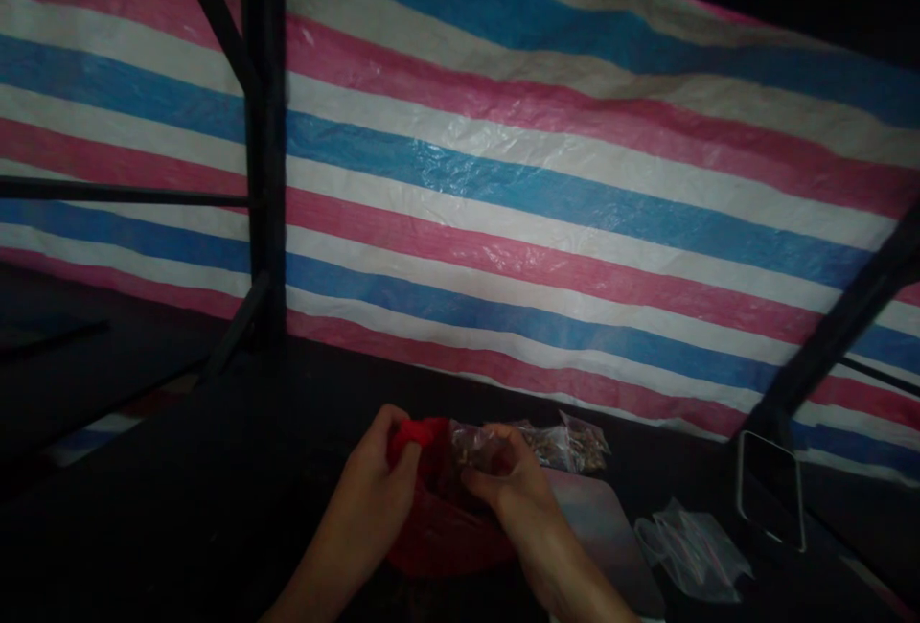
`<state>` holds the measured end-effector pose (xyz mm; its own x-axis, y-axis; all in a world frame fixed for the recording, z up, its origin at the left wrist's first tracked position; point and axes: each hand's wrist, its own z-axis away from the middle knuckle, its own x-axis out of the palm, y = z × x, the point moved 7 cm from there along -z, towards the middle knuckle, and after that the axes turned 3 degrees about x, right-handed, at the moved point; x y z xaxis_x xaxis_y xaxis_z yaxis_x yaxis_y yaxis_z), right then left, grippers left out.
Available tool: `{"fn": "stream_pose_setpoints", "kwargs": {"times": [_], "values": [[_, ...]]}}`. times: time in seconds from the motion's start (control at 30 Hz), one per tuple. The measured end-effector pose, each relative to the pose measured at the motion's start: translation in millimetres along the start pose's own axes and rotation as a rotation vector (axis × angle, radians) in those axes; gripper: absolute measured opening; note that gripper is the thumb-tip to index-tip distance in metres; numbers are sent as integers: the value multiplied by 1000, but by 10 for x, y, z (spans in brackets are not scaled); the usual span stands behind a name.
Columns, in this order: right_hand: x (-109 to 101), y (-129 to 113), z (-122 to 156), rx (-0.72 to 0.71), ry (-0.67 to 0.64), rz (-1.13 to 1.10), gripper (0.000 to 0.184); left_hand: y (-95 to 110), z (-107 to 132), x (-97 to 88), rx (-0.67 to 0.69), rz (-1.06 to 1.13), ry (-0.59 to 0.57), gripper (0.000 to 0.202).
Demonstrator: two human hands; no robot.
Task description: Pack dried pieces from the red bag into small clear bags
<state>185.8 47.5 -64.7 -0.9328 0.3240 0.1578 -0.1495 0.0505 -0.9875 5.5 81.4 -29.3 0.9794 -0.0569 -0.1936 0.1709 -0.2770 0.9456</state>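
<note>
A red plastic bag (452, 542) hangs open in front of me. My left hand (384, 470) pinches its bunched rim on the left side. Over the bag's opening, my right hand (514, 484) is closed on a small clear plastic bag (467, 441) with little brownish pieces in it. What the pieces are is too dim to make out. Just past my right hand lie several more filled clear bags (575, 446) in a row. The inside of the red bag is mostly dark.
A pale flat board or pad (600, 527) lies right of the red bag. Beside it are flat, clear zip bags (694, 551) and a phone (770, 491) at the far right. Dark metal posts (265, 153) frame a striped plastic sheet (503, 220) behind the dark table (287, 412).
</note>
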Motion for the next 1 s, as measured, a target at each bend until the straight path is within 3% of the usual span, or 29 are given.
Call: {"fn": "stream_pose_setpoints", "kwargs": {"times": [0.1,0.3,0.53,0.7,0.87,1.0], "values": [[34,-38,-29,17,-24,37,53,24,-4,-16,-18,70,13,15],[40,-368,-13,-87,-24,105,24,57,-5,-38,-30,127,38,16],[114,-229,-115,-84,9,108,35,44,6,9,-49,183,37,17],[24,-381,-122,-118,54,72,43,13,-22,28,-64,198,54,17],[-36,-528,49,-145,91,22,39,-40,-50,21,-97,197,54,18],[-10,-495,113,-100,94,-33,38,-34,-47,-8,-115,187,79,19]]}}
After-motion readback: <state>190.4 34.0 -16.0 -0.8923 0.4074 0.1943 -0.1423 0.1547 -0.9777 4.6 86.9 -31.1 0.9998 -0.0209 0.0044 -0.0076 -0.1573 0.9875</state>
